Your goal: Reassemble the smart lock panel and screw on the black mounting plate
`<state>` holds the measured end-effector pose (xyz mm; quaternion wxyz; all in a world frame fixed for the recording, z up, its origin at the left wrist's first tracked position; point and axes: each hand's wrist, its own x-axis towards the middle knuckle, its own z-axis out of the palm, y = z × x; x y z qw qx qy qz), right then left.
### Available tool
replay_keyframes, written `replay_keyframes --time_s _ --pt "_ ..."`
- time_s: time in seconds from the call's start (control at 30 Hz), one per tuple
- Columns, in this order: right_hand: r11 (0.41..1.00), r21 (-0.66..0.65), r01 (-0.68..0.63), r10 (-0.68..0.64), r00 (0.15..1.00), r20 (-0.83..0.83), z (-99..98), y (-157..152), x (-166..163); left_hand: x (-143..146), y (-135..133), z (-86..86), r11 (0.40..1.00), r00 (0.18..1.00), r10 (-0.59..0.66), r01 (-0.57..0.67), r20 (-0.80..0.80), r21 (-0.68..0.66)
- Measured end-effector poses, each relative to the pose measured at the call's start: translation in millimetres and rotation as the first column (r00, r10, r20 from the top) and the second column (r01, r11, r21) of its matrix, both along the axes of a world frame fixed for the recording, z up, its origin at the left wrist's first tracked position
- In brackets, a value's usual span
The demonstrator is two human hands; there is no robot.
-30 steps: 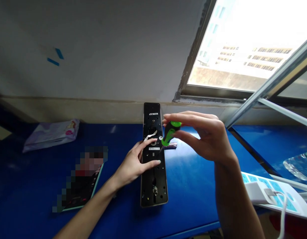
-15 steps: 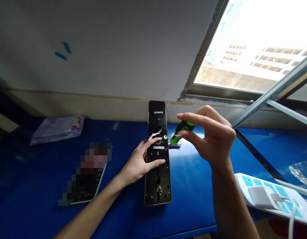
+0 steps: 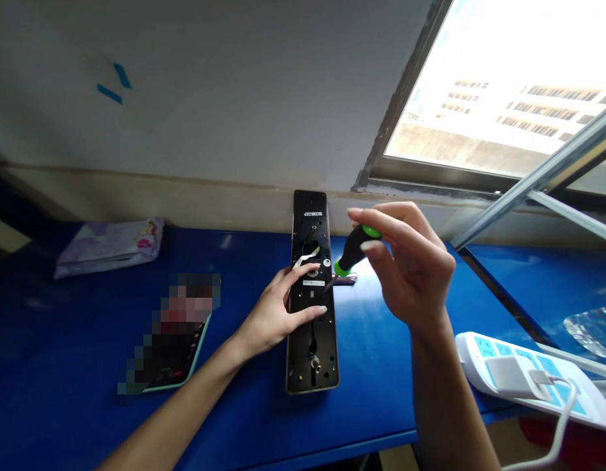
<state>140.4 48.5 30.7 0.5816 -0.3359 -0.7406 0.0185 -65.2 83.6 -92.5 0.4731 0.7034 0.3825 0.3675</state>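
A long black door lock panel [image 3: 313, 333] lies back side up on the blue table, with small holes, metal posts, labels and a white strip showing. My left hand [image 3: 268, 320] holds it at mid-length, thumb and index finger spread over its face and the other fingers along its left edge, partly hidden. Between the thumb and fingers of my right hand [image 3: 415, 261] is a black and green screwdriver [image 3: 353, 251], tilted, its shaft pointing down-left. The tip meets the panel near its right edge, right of the lower white label. Whether it sits in a screw is too small to tell.
Dark thin wires [image 3: 346, 279] stick out right of the panel. A phone [image 3: 178, 347] lies at left, a purple-white packet [image 3: 111, 247] behind it. At right are a power strip [image 3: 467, 347] with a plugged-in charger [image 3: 512, 377], a metal bar [image 3: 523, 186] and clear plastic [image 3: 592, 330].
The view has shifted slightly. My right fingers have changed their hold on the screwdriver handle, which now shows more of its black grip. My left hand stays on the panel.
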Motion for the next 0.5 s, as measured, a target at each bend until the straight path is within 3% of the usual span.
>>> replay_keyframes --time_s 0.13,0.33,0.5 --pt "0.983 -0.121 -0.137 0.128 0.989 -0.079 -1.9 -2.9 2.4 0.8 -0.4 0.2 1.000 1.000 -0.001 0.001 0.013 -0.009" --pt "0.999 0.025 0.040 -0.039 0.998 -0.043 -3.9 0.0 8.9 0.2 -0.1 -0.9 1.000 1.000 -0.009 0.009 0.023 -0.001" --pt "0.974 -0.141 -0.178 0.170 0.983 -0.069 -2.5 -4.2 9.3 0.4 0.4 0.9 1.000 1.000 0.000 0.000 0.001 -0.010"
